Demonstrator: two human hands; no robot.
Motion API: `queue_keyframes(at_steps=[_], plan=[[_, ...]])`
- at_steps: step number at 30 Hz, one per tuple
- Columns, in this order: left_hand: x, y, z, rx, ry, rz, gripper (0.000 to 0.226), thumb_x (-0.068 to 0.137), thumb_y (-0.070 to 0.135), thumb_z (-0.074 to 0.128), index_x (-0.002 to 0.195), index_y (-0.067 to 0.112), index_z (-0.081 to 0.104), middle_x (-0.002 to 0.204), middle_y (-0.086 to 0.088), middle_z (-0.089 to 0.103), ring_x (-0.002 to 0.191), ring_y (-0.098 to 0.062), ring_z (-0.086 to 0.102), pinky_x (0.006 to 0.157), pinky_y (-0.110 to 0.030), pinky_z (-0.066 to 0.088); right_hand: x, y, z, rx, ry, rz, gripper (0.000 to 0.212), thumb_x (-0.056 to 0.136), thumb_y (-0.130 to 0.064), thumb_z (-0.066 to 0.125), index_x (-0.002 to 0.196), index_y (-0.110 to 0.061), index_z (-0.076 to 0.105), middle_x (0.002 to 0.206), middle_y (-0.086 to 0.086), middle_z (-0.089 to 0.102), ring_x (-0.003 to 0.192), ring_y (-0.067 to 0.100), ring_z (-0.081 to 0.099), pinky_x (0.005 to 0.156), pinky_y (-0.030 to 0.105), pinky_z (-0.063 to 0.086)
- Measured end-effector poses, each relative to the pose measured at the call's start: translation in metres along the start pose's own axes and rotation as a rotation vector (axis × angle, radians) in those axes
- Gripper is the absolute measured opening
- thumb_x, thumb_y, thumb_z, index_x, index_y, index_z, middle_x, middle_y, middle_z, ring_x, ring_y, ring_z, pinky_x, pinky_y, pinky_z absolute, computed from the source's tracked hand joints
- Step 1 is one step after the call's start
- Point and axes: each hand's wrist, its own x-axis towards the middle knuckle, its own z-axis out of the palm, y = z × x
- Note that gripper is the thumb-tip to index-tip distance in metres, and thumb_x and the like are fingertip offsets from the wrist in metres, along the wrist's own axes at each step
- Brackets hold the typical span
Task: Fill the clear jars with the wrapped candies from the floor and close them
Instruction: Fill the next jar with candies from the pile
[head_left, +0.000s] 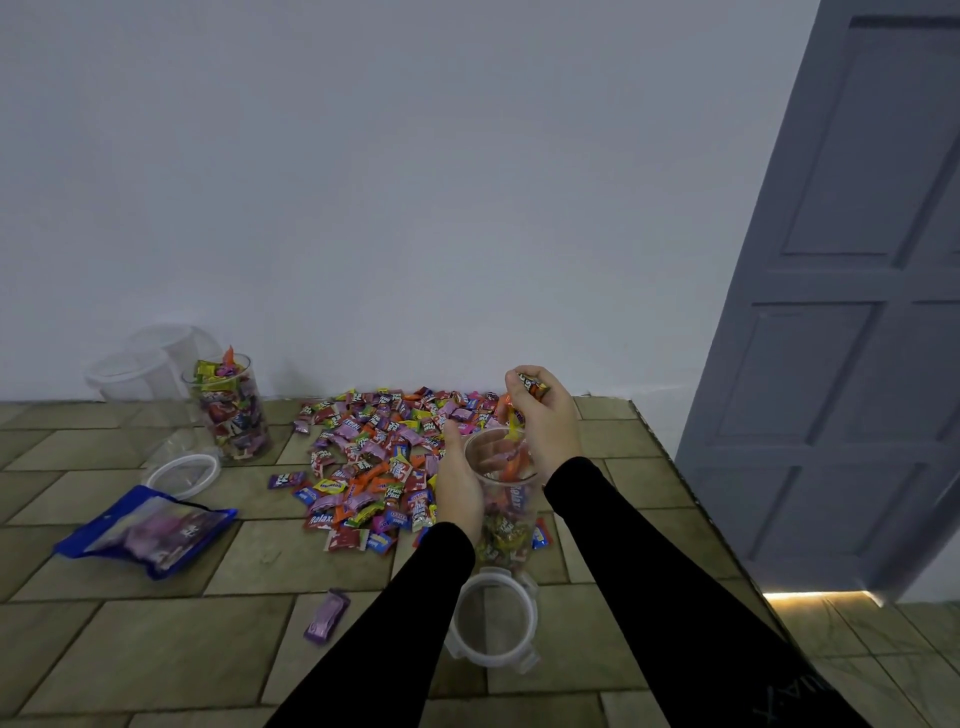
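Observation:
A pile of wrapped candies (384, 447) lies on the tiled floor by the white wall. My left hand (457, 478) grips the side of a clear jar (506, 512) that is part full of candies. Above the jar's open mouth, my right hand (540, 415) holds a bunch of candies, and some hang down from it into the jar. The jar's clear lid (493, 621) lies on the floor just in front of it. At the left a second clear jar (228, 415) stands full to the brim, without a lid.
A clear lid (182, 473) lies near the full jar, and two lidded empty containers (140, 364) stand behind it at the wall. A blue candy bag (145, 530) and one purple candy (327, 616) lie on the floor. A grey door (841, 291) is at the right.

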Motion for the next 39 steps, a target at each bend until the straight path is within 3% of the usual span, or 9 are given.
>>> queue_keyframes(at_steps=[6,12,16,20,24,29,34,37,39], plan=[[-0.007,0.005,0.004,-0.028,0.012,-0.031,0.08,0.097,0.062,0.025,0.103,-0.004,0.07,0.106,-0.026,0.069,0.097,-0.039,0.062,0.087,-0.046,0.052,-0.002,-0.003,-0.002,0.013,-0.033,-0.009,0.005,0.094,-0.02,0.06,0.091,-0.016,0.061,0.058,-0.006,0.055,0.056,0.011,0.052,0.059,0.021,0.045],[-0.011,0.008,0.004,-0.051,-0.016,-0.077,0.081,0.097,0.061,0.026,0.11,-0.008,0.066,0.107,-0.03,0.067,0.088,-0.036,0.066,0.073,-0.036,0.057,-0.002,-0.003,-0.004,-0.045,-0.097,-0.038,0.007,0.092,-0.019,0.062,0.086,-0.02,0.061,0.076,-0.005,0.055,0.069,0.011,0.052,0.069,0.025,0.043],[-0.013,0.007,0.001,-0.011,-0.044,-0.051,0.078,0.098,0.06,0.027,0.108,-0.005,0.068,0.093,-0.025,0.068,0.057,-0.019,0.067,0.048,-0.022,0.053,0.001,-0.001,-0.004,-0.167,-0.142,-0.076,0.01,0.087,-0.029,0.069,0.082,-0.024,0.062,0.087,-0.009,0.06,0.09,0.016,0.058,0.083,0.033,0.046],[-0.014,0.008,0.001,-0.011,-0.043,-0.044,0.076,0.098,0.06,0.028,0.101,-0.002,0.071,0.101,-0.026,0.069,0.073,-0.026,0.07,0.069,-0.033,0.059,-0.001,-0.003,0.0,-0.193,-0.122,-0.039,0.019,0.079,-0.035,0.076,0.075,-0.023,0.061,0.076,-0.013,0.059,0.082,0.011,0.058,0.082,0.033,0.049],[-0.017,0.013,0.004,-0.063,-0.01,-0.058,0.073,0.096,0.062,0.03,0.098,0.003,0.072,0.111,-0.029,0.066,0.087,-0.034,0.065,0.092,-0.051,0.05,-0.008,-0.012,-0.002,-0.108,-0.158,-0.002,0.029,0.091,-0.037,0.061,0.075,-0.012,0.06,0.066,-0.004,0.058,0.062,0.012,0.053,0.058,0.019,0.046],[-0.016,0.01,0.004,-0.06,-0.01,-0.066,0.075,0.097,0.06,0.029,0.108,-0.003,0.07,0.103,-0.028,0.068,0.083,-0.033,0.066,0.061,-0.033,0.057,-0.009,-0.017,-0.001,0.008,-0.219,0.104,0.041,0.099,-0.032,0.049,0.067,-0.008,0.061,0.082,0.008,0.072,0.063,0.021,0.059,0.059,0.027,0.05],[-0.015,0.011,0.004,-0.054,-0.029,-0.086,0.08,0.098,0.059,0.027,0.114,-0.01,0.063,0.115,-0.03,0.064,0.088,-0.033,0.061,0.056,-0.028,0.055,-0.007,-0.017,-0.001,-0.04,-0.226,0.103,0.045,0.1,-0.037,0.043,0.074,-0.01,0.067,0.093,0.004,0.075,0.074,0.021,0.068,0.07,0.026,0.053],[-0.019,0.017,0.003,0.013,-0.114,-0.062,0.075,0.1,0.055,0.025,0.112,-0.008,0.063,0.099,-0.021,0.07,0.067,-0.02,0.068,0.046,-0.021,0.051,-0.008,-0.017,0.0,-0.062,-0.218,0.083,0.031,0.099,-0.033,0.047,0.088,-0.011,0.066,0.093,0.007,0.074,0.075,0.023,0.067,0.067,0.026,0.053],[-0.021,0.023,-0.004,0.091,-0.145,-0.001,0.069,0.101,0.053,0.025,0.11,-0.001,0.066,0.093,-0.012,0.073,0.072,-0.018,0.071,0.054,-0.024,0.054,-0.008,-0.017,0.002,-0.196,-0.203,-0.015,0.02,0.098,-0.028,0.052,0.089,-0.014,0.065,0.09,0.005,0.074,0.076,0.018,0.066,0.072,0.029,0.053]])
